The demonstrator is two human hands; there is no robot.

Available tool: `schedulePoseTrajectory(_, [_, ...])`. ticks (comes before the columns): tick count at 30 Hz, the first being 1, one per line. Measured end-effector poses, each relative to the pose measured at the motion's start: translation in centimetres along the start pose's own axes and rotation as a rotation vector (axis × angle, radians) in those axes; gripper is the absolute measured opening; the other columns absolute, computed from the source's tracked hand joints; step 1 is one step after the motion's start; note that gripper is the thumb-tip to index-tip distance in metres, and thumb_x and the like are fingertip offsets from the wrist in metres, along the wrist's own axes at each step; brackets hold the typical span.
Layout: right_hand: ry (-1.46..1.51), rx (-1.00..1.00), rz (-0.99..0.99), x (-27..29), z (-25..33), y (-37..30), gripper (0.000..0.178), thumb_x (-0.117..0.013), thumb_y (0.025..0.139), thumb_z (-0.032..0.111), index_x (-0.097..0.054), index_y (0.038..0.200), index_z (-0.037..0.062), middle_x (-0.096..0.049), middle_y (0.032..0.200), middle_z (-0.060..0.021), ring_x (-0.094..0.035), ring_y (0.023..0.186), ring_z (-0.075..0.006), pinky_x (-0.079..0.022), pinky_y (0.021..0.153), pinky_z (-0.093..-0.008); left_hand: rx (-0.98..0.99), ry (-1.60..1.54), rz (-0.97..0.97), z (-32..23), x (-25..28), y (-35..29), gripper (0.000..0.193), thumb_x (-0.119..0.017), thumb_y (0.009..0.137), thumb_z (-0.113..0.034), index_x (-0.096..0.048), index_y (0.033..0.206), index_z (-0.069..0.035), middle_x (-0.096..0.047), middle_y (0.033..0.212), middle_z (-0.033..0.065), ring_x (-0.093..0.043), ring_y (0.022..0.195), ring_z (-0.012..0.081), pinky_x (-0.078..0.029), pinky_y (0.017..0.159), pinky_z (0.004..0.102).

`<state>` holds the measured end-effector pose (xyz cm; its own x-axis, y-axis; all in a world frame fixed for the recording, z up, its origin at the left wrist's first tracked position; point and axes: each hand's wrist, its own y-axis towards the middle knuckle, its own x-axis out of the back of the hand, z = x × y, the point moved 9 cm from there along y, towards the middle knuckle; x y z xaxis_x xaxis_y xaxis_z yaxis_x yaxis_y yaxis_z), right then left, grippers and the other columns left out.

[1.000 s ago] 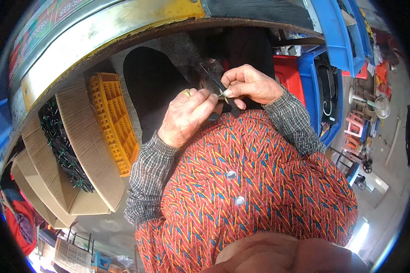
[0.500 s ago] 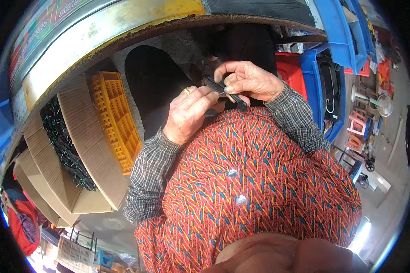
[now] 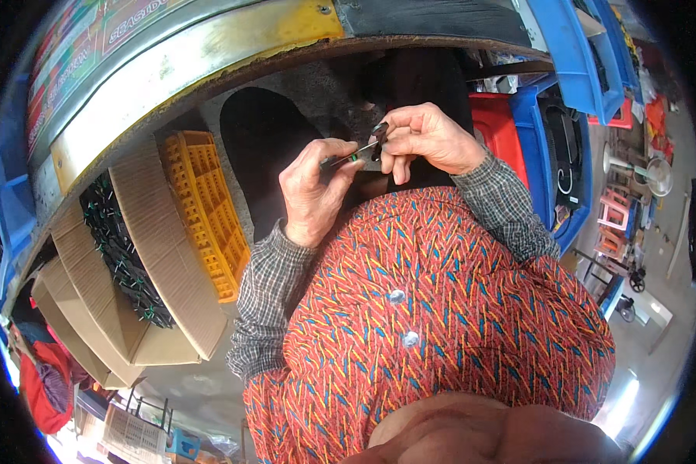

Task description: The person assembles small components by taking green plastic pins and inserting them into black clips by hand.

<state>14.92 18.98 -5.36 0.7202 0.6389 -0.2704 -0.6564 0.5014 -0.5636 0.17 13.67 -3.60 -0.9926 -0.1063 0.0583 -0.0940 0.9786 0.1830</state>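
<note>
My left hand (image 3: 314,182) pinches a thin dark rod (image 3: 332,161) between thumb and fingers. A green bit (image 3: 354,158) shows by its fingertips, and a thin silver pin (image 3: 368,147) points from there toward my right hand. My right hand (image 3: 431,141) has its thumb and index finger closed on a small black piece (image 3: 380,133), its other fingers curled below. The pin's tip appears to meet this black piece; whether it enters it, I cannot tell. Both hands are raised above my lap, close together.
Left of me stands an open cardboard box (image 3: 162,255) of black pieces (image 3: 124,251) with green and silver ends. A yellow plastic crate (image 3: 203,213) is beside it. A metal-edged bench (image 3: 185,73) curves across the front. Blue bins (image 3: 530,143) and a red container (image 3: 501,127) are on the right.
The black rod pieces seen across both hands have turned and shifted. The green bit now shows at my left fingertips, and my left hand has tilted more upright.
</note>
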Motion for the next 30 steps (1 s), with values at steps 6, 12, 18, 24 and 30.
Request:
schedulePoseTrajectory(6, [-0.085,0.079,-0.069,0.0,0.9,-0.2,0.019,-0.060,0.091,0.009,-0.062,0.102,-0.0059,-0.066,0.071,-0.0107,-0.063,0.053,-0.0134,-0.051,0.048,-0.0218,0.083,-0.089,-0.018,0.8,0.0,-0.1,0.022,-0.073,0.079,0.002,-0.065,0.099,0.000,-0.064,0.090,0.0038,-0.059,0.078,0.0088,-0.049,0.072,0.0225])
schedulePoseTrajectory(12, [-0.164,0.128,-0.153,0.2,1.4,-0.4,0.018,-0.063,0.091,0.011,-0.063,0.101,-0.0041,-0.065,0.068,-0.0063,-0.056,0.049,-0.0063,-0.044,0.046,-0.0186,0.209,-0.184,-0.021,1.8,-0.2,-0.3,0.023,-0.071,0.081,0.003,-0.064,0.102,-0.001,-0.063,0.089,0.0015,-0.057,0.076,0.0061,-0.047,0.069,0.0196])
schedulePoseTrajectory(18, [-0.217,0.212,-0.196,0.3,2.0,-0.6,0.017,-0.063,0.090,0.009,-0.064,0.103,-0.0027,-0.065,0.068,-0.0054,-0.055,0.050,-0.0055,-0.044,0.046,-0.0186,0.243,-0.263,-0.028,1.9,-0.3,-0.5,0.023,-0.071,0.081,0.003,-0.064,0.103,0.000,-0.062,0.086,0.0009,-0.056,0.073,0.0058,-0.047,0.067,0.0190])
schedulePoseTrajectory(24, [-0.197,0.231,-0.186,0.1,1.9,-0.7,0.019,-0.062,0.090,0.008,-0.063,0.106,-0.0029,-0.066,0.069,-0.0067,-0.057,0.051,-0.0062,-0.046,0.048,-0.0189,0.256,-0.285,-0.026,2.1,-0.3,-0.6,0.023,-0.071,0.082,0.003,-0.063,0.103,0.000,-0.062,0.085,0.0015,-0.056,0.071,0.0064,-0.047,0.064,0.0192])
schedulePoseTrajectory(30, [0.004,0.237,-0.108,-0.3,1.6,-0.4,0.023,-0.058,0.094,0.014,-0.063,0.108,-0.0034,-0.067,0.073,-0.0107,-0.060,0.050,-0.0098,-0.048,0.047,-0.0212,0.249,-0.298,-0.039,1.8,0.1,-0.6,0.023,-0.070,0.082,0.003,-0.063,0.103,0.000,-0.062,0.086,0.0018,-0.056,0.071,0.0062,-0.047,0.064,0.0190])
